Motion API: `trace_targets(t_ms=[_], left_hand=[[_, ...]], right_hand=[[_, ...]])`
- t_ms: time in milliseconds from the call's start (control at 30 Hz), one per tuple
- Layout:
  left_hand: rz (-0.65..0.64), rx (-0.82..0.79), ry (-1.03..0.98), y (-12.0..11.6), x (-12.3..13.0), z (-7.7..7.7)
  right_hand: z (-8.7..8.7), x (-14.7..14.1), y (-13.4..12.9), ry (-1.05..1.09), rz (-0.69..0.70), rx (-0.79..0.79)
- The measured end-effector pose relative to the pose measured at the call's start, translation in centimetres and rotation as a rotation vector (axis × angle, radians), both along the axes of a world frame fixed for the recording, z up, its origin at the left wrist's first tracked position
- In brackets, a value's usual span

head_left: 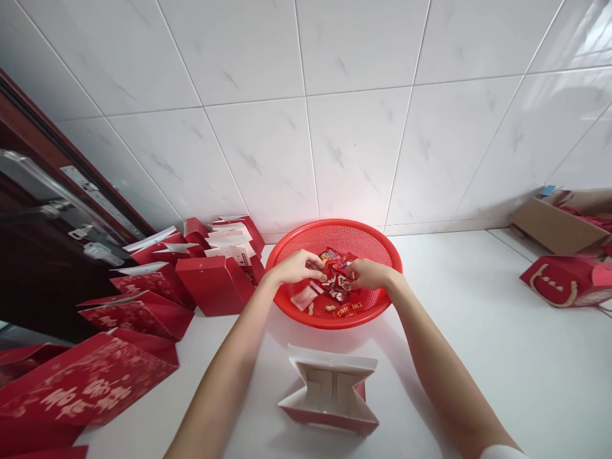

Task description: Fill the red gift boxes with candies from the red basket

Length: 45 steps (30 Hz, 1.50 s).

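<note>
A red plastic basket (335,324) stands against the wall, with wrapped candies (342,284) and a few peanuts (329,308) inside. My left hand (300,266) reaches over its left side, fingers curved and thumb apart from them, close to the candies. From the right, my right hand (370,274) dips into the same pile with its fingers curled together; what they grip is hidden among the wrappers. Near the basket's lower left lies a pale pink packet (306,296). Between my forearms an open paper gift box (329,417) stands with its mouth facing up, its white inside bare.
Several red gift boxes (210,287) crowd the left side, beside a dark door (33,255) with a metal handle. On the right are a red box with a rope handle (549,284) and a cardboard carton (559,223). White tiled wall (358,146) closes off the back.
</note>
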<state>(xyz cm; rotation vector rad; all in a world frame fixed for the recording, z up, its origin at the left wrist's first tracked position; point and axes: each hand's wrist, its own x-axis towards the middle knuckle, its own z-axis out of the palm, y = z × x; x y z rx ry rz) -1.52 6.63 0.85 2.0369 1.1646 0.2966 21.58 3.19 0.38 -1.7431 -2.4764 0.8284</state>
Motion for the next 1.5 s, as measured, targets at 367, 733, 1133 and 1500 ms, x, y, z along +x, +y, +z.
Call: trace_targets(t_ms=[367,733,1133,1500], left_hand=[[0.019,0.007,-0.264,-2.4,0.0,-0.1],[0.106,0.052,-0.504,-2.7,0.8,0.3],[0.126,0.060,-0.565,-2.9,0.6,0.9],[0.099,0.067,-0.515,-3.3,0.7,1.1]], right_hand=[[0.8,0.1,-0.3,0.481,0.169,0.052],[1.7,0.3,-0.5,0.766,0.124,0.185],[1.6,-0.2,-0.8,0.835,0.091,0.274],[1.5,-0.1,-1.0,0.765,0.063,0.275]])
